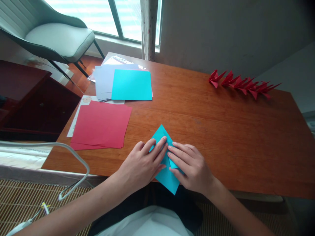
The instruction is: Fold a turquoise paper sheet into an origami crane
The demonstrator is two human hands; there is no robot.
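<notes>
Standing in the room here, and the folding looks pretty tidy. The turquoise origami paper (167, 183) is at the near edge of the wooden table (209, 124), right in front of the person, with its lowest corner poking out past the edge. The left hand (147, 159) lies on top of it, fingers stretched out and close together, thumb resting lower down, pressing rather than gripping. The right hand (193, 167) has its fingertips slightly apart along the folded flap (173, 164); can't tell from here if it's pinching the edge or just pushing down.

My two cents: let the left hand pin the sheet, line the flap's edge up before flattening anything, then run one fingertip along the crease from the middle outward. I'd also want that overhanging corner fully on the wood, since a crease with nothing under it tends to go soft.

As for the setup: red sheets (100, 124) sit to the left, a flat turquoise sheet (132, 84) lies on some pale sheets (103, 82) behind them, and a row of red paper cranes (242, 84) runs along the far right. Padded chair (59, 37) by the bright window (128, 19).
</notes>
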